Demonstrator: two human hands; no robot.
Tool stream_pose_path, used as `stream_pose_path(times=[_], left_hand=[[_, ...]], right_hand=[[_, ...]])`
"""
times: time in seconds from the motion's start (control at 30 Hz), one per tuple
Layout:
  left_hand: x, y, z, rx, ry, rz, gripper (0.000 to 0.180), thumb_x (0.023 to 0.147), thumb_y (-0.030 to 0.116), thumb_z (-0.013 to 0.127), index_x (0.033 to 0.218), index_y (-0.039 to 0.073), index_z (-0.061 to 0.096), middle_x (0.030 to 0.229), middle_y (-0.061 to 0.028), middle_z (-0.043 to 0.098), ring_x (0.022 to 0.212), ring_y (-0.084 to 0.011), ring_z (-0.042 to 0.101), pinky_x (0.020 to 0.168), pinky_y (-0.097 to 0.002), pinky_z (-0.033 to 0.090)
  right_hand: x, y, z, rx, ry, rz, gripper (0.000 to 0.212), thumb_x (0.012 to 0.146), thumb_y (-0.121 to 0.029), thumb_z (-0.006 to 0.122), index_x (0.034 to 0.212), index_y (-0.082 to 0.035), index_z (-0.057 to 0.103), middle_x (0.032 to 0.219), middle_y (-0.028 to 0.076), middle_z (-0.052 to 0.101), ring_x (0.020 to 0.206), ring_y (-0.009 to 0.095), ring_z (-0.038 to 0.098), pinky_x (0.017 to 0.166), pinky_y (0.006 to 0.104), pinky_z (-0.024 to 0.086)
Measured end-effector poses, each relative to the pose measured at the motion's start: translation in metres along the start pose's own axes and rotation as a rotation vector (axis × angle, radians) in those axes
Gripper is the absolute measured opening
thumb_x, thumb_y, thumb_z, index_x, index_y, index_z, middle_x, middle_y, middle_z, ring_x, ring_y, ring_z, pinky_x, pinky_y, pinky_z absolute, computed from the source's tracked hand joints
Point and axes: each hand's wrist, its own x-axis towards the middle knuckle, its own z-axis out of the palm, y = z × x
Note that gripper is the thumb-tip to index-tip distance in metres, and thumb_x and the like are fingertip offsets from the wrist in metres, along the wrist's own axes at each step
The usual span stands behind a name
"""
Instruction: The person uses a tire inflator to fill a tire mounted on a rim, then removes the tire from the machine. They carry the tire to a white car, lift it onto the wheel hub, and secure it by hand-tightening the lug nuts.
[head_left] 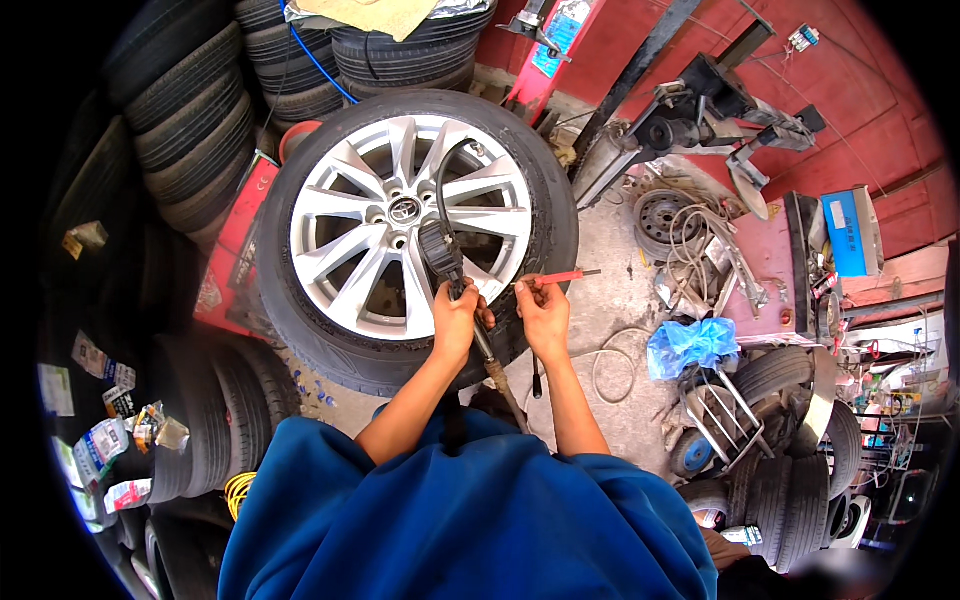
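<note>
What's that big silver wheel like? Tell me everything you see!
The silver wheel looks like shiny metal, with wide spokes spreading from its middle and a black, rubbery tyre around it. It lies face up, just ahead. The left hand holds a black gauge over it; a thin hose reaches toward its edge.

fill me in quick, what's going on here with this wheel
The person's left hand grips a black gauge-like tool above a wheel lying face up. A thin black hose runs from it over the wheel's face. The right hand pinches a slim red tool. Stacked tyres stand at the upper left.
</note>
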Motion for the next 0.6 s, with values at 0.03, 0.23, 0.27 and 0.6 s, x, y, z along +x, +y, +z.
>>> stream_pose_path(times=[0.03, 0.23, 0.27, 0.6], left_hand=[[0.000, -0.001, 0.000, 0.007, 0.001, 0.005, 0.010, 0.098, 0.011, 0.053, 0.104, 0.003, 0.050, 0.074, -0.0076, 0.056, 0.055, -0.0187, 0.059, 0.050, -0.0326, 0.051], [0.000, -0.001, 0.003, -0.009, 0.022, 0.000, 0.010, 0.098, 0.011, 0.052, 0.104, 0.003, 0.050, 0.074, -0.0077, 0.056, 0.054, -0.0189, 0.059, 0.050, -0.0330, 0.051], [0.000, -0.001, 0.004, -0.006, 0.023, -0.001, 0.010, 0.098, 0.010, 0.052, 0.104, 0.003, 0.050, 0.074, -0.0077, 0.056, 0.054, -0.0190, 0.059, 0.050, -0.0330, 0.051], [0.003, -0.004, 0.005, 0.013, 0.041, 0.008, 0.010, 0.098, 0.009, 0.051, 0.105, 0.002, 0.050, 0.074, -0.0080, 0.056, 0.053, -0.0193, 0.058, 0.049, -0.0336, 0.051]], right_hand=[[0.001, 0.002, 0.000, -0.010, 0.003, 0.003, 0.013, 0.096, -0.009, 0.066, 0.103, 0.001, 0.061, 0.086, -0.001, 0.062, 0.071, 0.004, 0.054, 0.063, 0.0213, 0.044], [0.004, 0.012, 0.002, -0.025, 0.013, 0.020, 0.014, 0.096, -0.010, 0.067, 0.103, 0.002, 0.061, 0.085, 0.000, 0.063, 0.072, 0.004, 0.055, 0.064, 0.0220, 0.045], [0.004, 0.013, 0.001, -0.031, 0.013, 0.006, 0.015, 0.096, -0.010, 0.067, 0.103, 0.002, 0.061, 0.085, 0.001, 0.063, 0.072, 0.004, 0.055, 0.064, 0.0222, 0.045], [0.006, 0.016, 0.003, -0.059, 0.024, -0.029, 0.016, 0.095, -0.009, 0.067, 0.102, 0.003, 0.062, 0.083, 0.003, 0.064, 0.070, 0.006, 0.057, 0.062, 0.0236, 0.046]])
